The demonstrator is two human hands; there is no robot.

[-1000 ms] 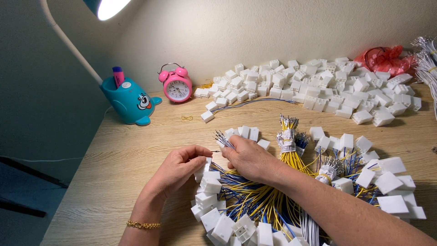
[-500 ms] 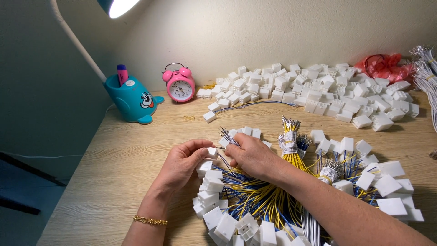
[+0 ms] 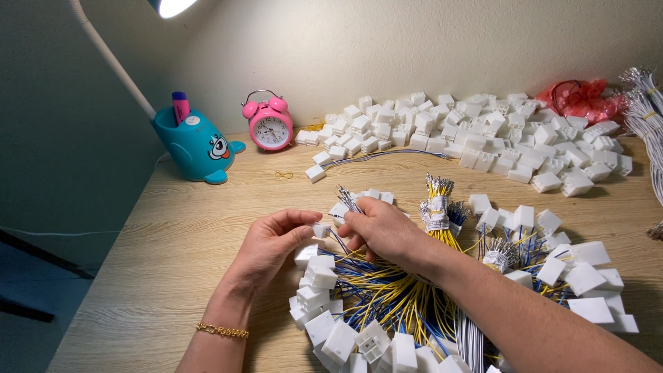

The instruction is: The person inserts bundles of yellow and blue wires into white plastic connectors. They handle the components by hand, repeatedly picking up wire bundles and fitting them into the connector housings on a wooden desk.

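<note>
- Between our two hands, just above the near heap of wired parts, a small white plastic connector housing (image 3: 320,230) sat pinched at the fingertips of our left hand (image 3: 273,243).
- Our left hand was closed on that housing from its left side, thumb and forefinger doing the holding, a thin gold bracelet (image 3: 222,331) on the wrist.
- Our right hand (image 3: 382,226) lay just right of the housing, almost touching it, its fingers curled shut around a few thin wires (image 3: 347,198) whose metal-tipped ends stuck up and to the left, past the knuckles.
- Those wires ran along a slanted line, from lower right to upper left, so their tips pointed away from the housing rather than into it; the housing lay to the lower left of the tips, nearer our left hand.
- Under both hands spread a fan of yellow and blue leads (image 3: 394,300), glossy and limp, ending in blocky white housings (image 3: 338,338) with square open sockets.
- One taped bundle (image 3: 436,211) of yellow leads stood just beside our right hand, bare terminals upward.
- Farther back on the pale wood-grain table (image 3: 179,228), well apart from us, lay a wide pile of loose white housings (image 3: 483,135), with a pink alarm clock (image 3: 270,128) and a teal whale-shaped pen holder (image 3: 195,146) to its left.
</note>
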